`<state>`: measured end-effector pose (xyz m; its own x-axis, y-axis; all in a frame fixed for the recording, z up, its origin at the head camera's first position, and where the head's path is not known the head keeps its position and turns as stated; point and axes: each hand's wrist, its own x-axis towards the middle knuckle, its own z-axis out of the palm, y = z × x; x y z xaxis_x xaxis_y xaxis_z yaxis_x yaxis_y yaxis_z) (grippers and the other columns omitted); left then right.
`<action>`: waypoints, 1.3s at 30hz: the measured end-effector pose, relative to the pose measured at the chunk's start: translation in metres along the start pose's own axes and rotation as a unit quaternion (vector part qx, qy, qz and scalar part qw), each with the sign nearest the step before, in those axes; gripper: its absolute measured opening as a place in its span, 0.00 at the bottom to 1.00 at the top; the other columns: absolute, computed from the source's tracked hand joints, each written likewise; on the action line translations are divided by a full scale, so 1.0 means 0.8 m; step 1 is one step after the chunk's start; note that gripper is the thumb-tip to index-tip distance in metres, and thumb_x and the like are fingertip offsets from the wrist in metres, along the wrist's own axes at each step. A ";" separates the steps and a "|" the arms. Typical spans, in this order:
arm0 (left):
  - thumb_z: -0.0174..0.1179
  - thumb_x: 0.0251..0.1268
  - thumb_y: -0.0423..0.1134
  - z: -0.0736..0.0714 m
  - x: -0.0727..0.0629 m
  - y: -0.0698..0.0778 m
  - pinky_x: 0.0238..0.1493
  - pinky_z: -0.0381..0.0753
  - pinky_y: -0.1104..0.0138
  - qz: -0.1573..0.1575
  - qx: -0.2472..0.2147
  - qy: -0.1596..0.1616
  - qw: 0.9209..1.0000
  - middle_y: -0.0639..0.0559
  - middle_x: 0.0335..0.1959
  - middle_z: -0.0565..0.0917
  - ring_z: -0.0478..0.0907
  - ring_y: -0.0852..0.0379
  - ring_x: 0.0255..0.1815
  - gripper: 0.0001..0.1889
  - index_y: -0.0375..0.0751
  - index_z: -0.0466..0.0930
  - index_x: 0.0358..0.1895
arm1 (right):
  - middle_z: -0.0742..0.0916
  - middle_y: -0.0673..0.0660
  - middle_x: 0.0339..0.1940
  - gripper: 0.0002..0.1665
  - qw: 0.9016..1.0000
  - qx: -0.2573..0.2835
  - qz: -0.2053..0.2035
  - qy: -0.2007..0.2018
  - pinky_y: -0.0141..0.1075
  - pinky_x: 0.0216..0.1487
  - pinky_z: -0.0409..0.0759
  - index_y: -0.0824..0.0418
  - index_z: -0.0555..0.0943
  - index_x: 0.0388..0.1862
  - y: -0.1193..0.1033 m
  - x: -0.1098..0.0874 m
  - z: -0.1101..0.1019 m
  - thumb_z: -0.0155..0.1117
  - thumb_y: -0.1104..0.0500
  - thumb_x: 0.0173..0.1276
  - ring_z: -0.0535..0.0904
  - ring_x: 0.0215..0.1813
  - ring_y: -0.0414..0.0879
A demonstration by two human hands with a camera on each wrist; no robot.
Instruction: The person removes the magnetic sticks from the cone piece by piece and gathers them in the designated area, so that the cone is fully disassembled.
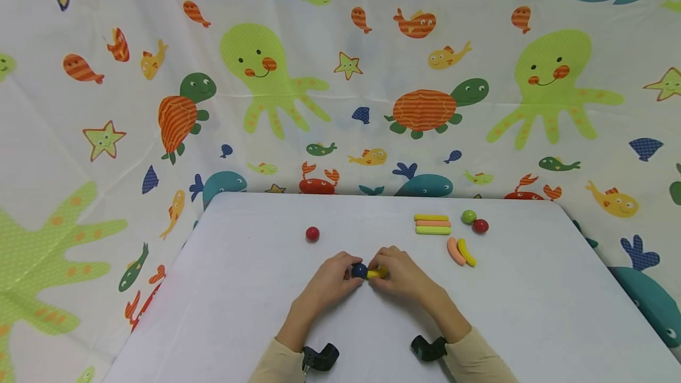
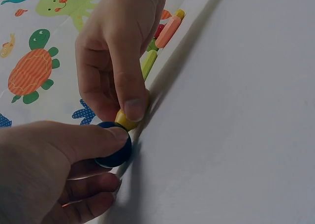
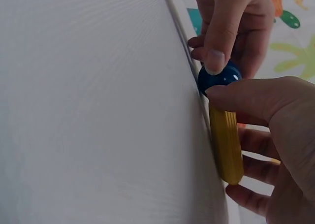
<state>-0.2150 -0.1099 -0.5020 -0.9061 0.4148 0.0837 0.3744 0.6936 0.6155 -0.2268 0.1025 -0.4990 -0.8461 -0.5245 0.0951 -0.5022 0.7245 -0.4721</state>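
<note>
A dark blue ball (image 1: 359, 270) is pinched between the thumb and fingers of my left hand (image 1: 331, 279). My right hand (image 1: 400, 272) grips a yellow stick (image 3: 226, 145) with ridged sides, its thumb near the stick's end. That end of the stick meets the ball, as the left wrist view shows the blue ball (image 2: 114, 150) against the yellow tip (image 2: 127, 121). Both hands are close together over the middle of the white table. Part of the stick is covered by my right fingers in the head view.
A red ball (image 1: 312, 234) lies behind my left hand on the white table (image 1: 239, 288). Farther right are straight sticks (image 1: 433, 224) side by side, two curved pieces (image 1: 461, 252), a green ball (image 1: 469, 217) and another red ball (image 1: 480, 226). A patterned cloth (image 1: 340, 93) hangs behind.
</note>
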 end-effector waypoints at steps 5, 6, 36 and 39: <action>0.69 0.63 0.42 0.001 0.001 0.000 0.37 0.74 0.74 -0.002 0.002 -0.004 1.000 0.53 0.43 0.82 0.72 0.64 0.35 0.21 0.40 0.82 0.58 | 0.85 0.46 0.42 0.10 1.000 -0.006 -0.006 0.005 0.37 0.47 0.73 0.51 0.86 0.42 0.003 0.000 0.003 0.73 0.52 0.62 0.71 0.44 0.39; 0.69 0.63 0.42 0.001 0.001 0.000 0.37 0.74 0.74 -0.003 0.001 -0.004 1.000 0.53 0.43 0.82 0.72 0.64 0.35 0.21 0.40 0.82 0.58 | 0.85 0.46 0.42 0.10 1.000 -0.006 -0.008 0.006 0.37 0.47 0.73 0.51 0.86 0.42 0.004 0.000 0.004 0.74 0.52 0.62 0.71 0.44 0.39; 0.68 0.64 0.44 0.002 0.001 0.002 0.40 0.76 0.72 0.007 0.009 -0.019 1.000 0.54 0.46 0.84 0.72 0.63 0.38 0.21 0.42 0.82 0.58 | 0.83 0.45 0.37 0.07 1.000 0.007 -0.019 0.014 0.34 0.43 0.68 0.51 0.84 0.38 0.009 0.003 0.006 0.71 0.55 0.61 0.70 0.42 0.39; 0.68 0.64 0.43 0.002 0.001 0.002 0.42 0.76 0.72 0.014 0.006 -0.023 1.000 0.53 0.47 0.84 0.73 0.63 0.38 0.21 0.42 0.81 0.59 | 0.83 0.45 0.37 0.07 1.000 0.004 -0.022 0.015 0.34 0.43 0.68 0.51 0.84 0.38 0.009 0.002 0.007 0.71 0.55 0.61 0.70 0.41 0.39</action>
<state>-0.2149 -0.1076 -0.5023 -0.8855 0.4603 0.0634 0.4011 0.6883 0.6044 -0.2312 0.1044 -0.5073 -0.8284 -0.5420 0.1413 -0.5371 0.6973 -0.4746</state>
